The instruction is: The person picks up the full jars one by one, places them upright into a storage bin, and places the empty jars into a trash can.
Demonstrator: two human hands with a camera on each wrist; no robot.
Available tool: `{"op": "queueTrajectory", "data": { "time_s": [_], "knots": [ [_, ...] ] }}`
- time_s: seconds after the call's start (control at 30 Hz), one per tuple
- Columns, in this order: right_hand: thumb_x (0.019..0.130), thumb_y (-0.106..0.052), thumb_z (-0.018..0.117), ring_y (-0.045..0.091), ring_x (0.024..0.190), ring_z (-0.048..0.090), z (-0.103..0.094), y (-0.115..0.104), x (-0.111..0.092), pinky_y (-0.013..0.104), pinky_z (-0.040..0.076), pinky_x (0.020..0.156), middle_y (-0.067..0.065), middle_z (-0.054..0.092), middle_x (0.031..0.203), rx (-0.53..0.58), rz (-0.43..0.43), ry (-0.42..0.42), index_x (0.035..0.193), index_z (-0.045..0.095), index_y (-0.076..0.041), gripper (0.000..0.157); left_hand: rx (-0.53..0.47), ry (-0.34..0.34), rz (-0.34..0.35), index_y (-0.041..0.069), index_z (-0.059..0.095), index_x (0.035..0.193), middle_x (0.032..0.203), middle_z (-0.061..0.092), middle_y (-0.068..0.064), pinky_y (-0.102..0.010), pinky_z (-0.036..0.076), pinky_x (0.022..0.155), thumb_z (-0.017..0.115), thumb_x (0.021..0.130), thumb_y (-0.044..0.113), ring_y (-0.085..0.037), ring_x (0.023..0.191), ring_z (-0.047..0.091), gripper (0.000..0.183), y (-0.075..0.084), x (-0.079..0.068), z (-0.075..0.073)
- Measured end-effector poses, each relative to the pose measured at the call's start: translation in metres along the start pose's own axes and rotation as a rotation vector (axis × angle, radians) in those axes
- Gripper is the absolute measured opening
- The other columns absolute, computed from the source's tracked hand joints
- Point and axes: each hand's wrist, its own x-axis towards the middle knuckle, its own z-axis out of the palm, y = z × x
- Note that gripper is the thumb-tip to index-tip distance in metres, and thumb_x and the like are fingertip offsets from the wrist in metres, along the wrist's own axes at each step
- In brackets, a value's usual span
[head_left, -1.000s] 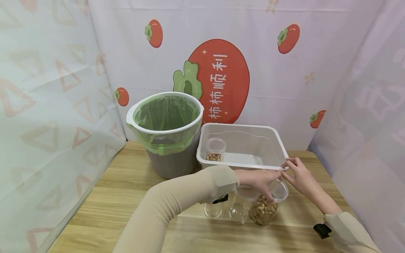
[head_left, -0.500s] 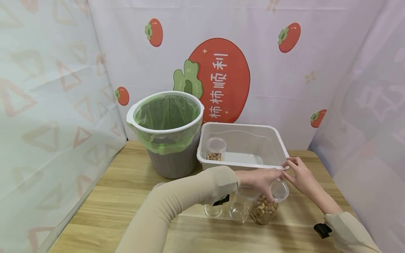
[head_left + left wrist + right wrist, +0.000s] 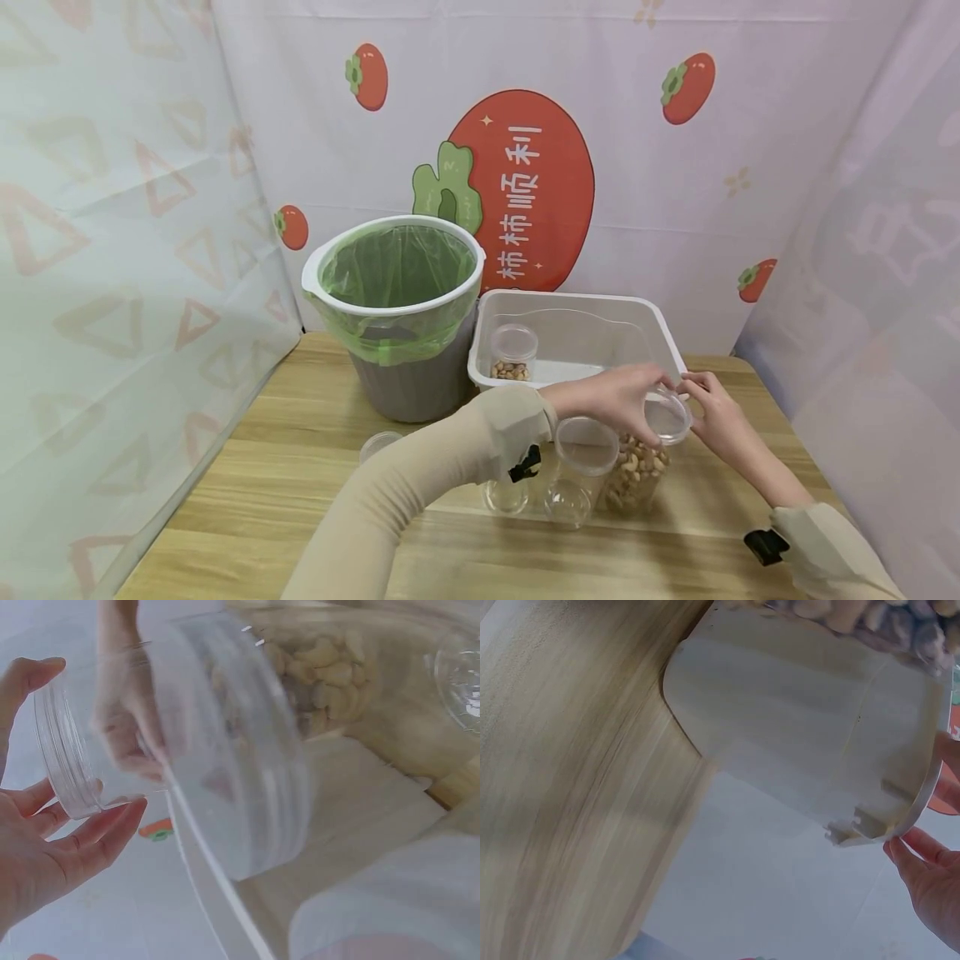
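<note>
My left hand [image 3: 611, 400] grips a clear plastic jar of cashews [image 3: 637, 477] round its lidded top. In the left wrist view the thumb and fingers lie on either side of the jar's ridged lid [image 3: 64, 754], with the cashews [image 3: 330, 679] at the far end. My right hand [image 3: 723, 421] pinches the rim of the white plastic tub [image 3: 555, 390] at its front right corner, close beside the jar. The right wrist view shows fingers [image 3: 911, 859] at that corner of the tub. Inside the tub, at its left, stands a smaller lidded jar of nuts [image 3: 513, 358].
An empty-looking clear jar [image 3: 587, 450] stands left of the cashew jar, and another clear jar base [image 3: 505, 497] shows beneath the left sleeve. A further round clear lid [image 3: 381, 440] peeks out behind that arm. The bin [image 3: 408, 392] with a green liner stands left of the tub.
My left hand has lifted the cashew jar up and slightly right, toward the tub's front rim. The right hand has stayed at the tub's corner.
</note>
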Motion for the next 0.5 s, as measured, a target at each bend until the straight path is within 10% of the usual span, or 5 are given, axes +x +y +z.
{"op": "queueTrajectory", "data": {
  "time_s": [0.5],
  "knots": [
    [0.056,0.007,0.075,0.040,0.079,0.055,0.001,0.001,0.001,0.048,0.046,0.059,0.023,0.050,0.092,0.038,0.044,0.021,0.081,0.058,0.000,0.031,-0.140,0.194,-0.003,0.003,0.051,0.114,0.103,0.052,-0.004,-0.008,0.036,0.071,0.077,0.062,0.026,-0.007,0.089,0.047,0.062,-0.011,-0.009,-0.043]
  ]
}}
